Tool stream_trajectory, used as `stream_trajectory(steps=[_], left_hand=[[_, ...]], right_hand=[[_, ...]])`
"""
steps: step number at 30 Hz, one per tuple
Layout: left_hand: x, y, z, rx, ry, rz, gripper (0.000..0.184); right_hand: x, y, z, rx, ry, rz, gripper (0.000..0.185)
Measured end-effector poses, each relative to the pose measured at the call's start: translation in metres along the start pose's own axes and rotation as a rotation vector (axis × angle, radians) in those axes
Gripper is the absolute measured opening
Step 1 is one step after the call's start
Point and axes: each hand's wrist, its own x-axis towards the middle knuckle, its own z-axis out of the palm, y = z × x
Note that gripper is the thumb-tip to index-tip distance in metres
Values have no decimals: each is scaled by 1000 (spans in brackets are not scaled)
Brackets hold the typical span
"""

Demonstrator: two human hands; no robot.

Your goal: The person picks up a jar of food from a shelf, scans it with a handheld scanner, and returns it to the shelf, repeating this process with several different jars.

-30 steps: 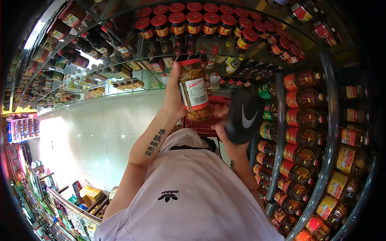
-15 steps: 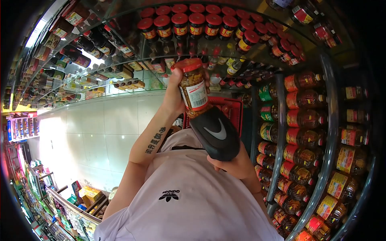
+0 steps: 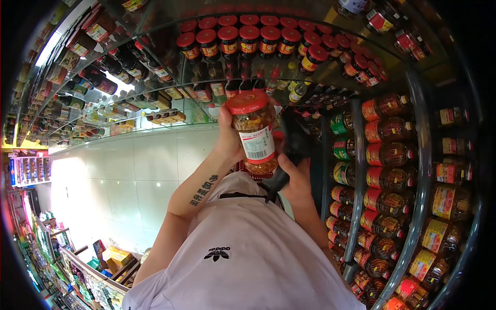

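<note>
My left hand is wrapped round a glass jar with a red lid, holding it upright in front of my chest. Chunky brown-orange food shows through the glass. A white label with a barcode faces me. Just right of the jar, my right hand grips a black handheld barcode scanner. Its head now points up and away from me, apart from the jar. The scanner's outline partly merges with the dark background, and most of my right fingers are hidden.
Ahead, glass shelves carry rows of red-lidded jars and sauce bottles. Large oil bottles stand on racks at the right, behind metal rails. Pale floor tiles lie at the left. Part of a red basket shows below the jar.
The scanner has swung from pointing at the jar's lower part to the right and upward, away from it. The jar has come slightly down and right, its label turned more toward me.
</note>
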Motion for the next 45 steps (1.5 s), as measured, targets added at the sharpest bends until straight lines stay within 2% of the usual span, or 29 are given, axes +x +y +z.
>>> stream_trajectory(steps=[2, 6, 8, 9, 10, 11, 12, 14, 15, 17, 18, 21, 22, 23, 25, 26, 27, 29, 30, 32, 33, 35, 37, 39, 43, 45], left_hand=[[-1, -2, 3, 31, 2, 17, 115], [-2, 0, 4, 131, 67, 20, 114], [-2, 1, 6, 175, 113, 9, 113], [-2, 2, 9, 181, 90, 15, 105], [-3, 3, 12, 188, 66, 20, 97], [-3, 4, 17, 188, 64, 14, 97], [-2, 7, 23, 173, 84, -28, 88], [-2, 11, 29, 127, 143, -110, 66], [-4, 12, 26, 128, 134, -117, 66], [-5, 13, 25, 546, 125, 0, 64], [-5, 18, 34, 309, 187, -109, 62], [-6, 22, 43, 216, 119, -97, 61], [-5, 23, 48, 160, 93, -87, 61], [-8, 20, 42, 166, 67, -88, 61], [-11, 11, 26, 597, 33, -43, 71], [-10, 13, 38, 544, 92, -89, 82], [-9, 10, 45, 528, 60, -24, 58], [-7, 6, 48, 572, 81, -19, 57], [-6, 4, 51, 588, 76, -29, 59], [-6, 1, 56, 610, 53, -49, 60], [-5, -2, 58, 625, 54, -56, 63], [-5, -9, 62, 641, 41, -70, 66], [-3, -15, 66, 660, -2, -80, 69], [-1, -23, 65, 666, -18, -96, 70], [-1, -35, 64, 742, -42, -109, 69], [-1, -39, 63, 771, -46, -142, 70]], right_hand=[[-4, 3, 1, 21, 17, 2, 69], [-7, 4, -3, -22, -25, -45, 68], [-9, 5, -2, -144, -42, -184, 67], [-10, 4, 1, -143, -38, -186, 67], [-12, 1, 5, -291, 5, -271, 67], [-13, -1, 8, -439, 49, -356, 67], [-14, 1, 8, -437, 56, -360, 67], [-14, 6, 5, -625, 162, -491, 67], [-13, 8, 4, -625, 171, -498, 67], [-10, 12, 1, -728, 142, -679, 78], [-13, 12, -8, -1196, 181, -684, 76], [-14, 14, -10, -1330, 285, -661, 83], [-14, 16, -15, -1385, 279, -732, 80], [-16, 17, -16, -1383, 297, -756, 80], [-23, 16, -17, -1217, 292, -671, 72], [-24, 15, -17, -1133, 288, -649, 69], [-24, 13, -16, -1049, 277, -630, 65], [-20, 12, -17, -878, 239, -580, 59], [-20, 11, -19, -873, 253, -621, 59], [-24, 6, -24, -1662, 501, -879, 58], [-25, 1, -23, -1659, 527, -895, 58], [-34, -8, -21, -1259, 389, -786, 61], [-38, 4, -35, -1156, 444, -768, 63], [-41, 6, -41, -721, 407, -577, 66], [-45, 11, -59, -607, 436, -694, 67], [-48, 13, -70, -569, 417, -597, 68]])
